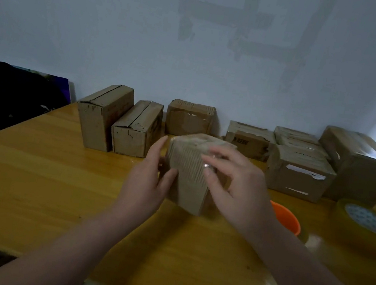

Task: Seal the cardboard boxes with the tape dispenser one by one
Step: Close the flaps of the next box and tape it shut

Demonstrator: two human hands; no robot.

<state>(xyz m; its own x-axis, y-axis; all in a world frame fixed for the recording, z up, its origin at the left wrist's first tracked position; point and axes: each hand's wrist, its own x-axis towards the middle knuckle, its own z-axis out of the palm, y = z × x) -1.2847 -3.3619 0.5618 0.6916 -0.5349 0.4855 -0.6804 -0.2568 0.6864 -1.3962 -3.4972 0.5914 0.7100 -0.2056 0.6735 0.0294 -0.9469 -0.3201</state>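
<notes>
A small cardboard box (190, 179) is lifted over the middle of the yellow table (43, 182), blurred by motion. My left hand (147, 185) holds its left side, thumb across the front face. My right hand (238, 188) grips its right side, and something clear and shiny, perhaps tape, glints at the fingertips. Part of an orange object (288, 219), hidden mostly by my right forearm, lies on the table to the right. A roll of clear tape (366, 220) lies flat further right.
Several cardboard boxes line the back of the table against the wall: two tall ones at the left (103, 116) (137, 128), one in the middle (189, 118), several taped ones at the right (298, 172). A dark object (12, 93) is at far left.
</notes>
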